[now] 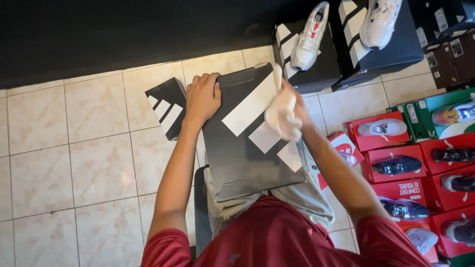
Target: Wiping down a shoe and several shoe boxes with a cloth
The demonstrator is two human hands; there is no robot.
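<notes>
We wipe the shoebox lid on our lap.
Our left hand (202, 98) presses flat fingers on the grey striped shoebox (250, 136) resting across our knees; our right hand (292, 106) grips a white cloth (281, 116) mid-lid, so the lower stripes look due next.

A shoe shop: sneakers (309, 37) displayed atop stacked shoe boxes (396, 158) on a tiled floor (74, 163)

Single head-worn camera, looking steeply down from close above the wearer's lap, forearms reaching away up the frame, cream tiled floor (84, 163) below, black wall band (123, 34) across the top
</notes>
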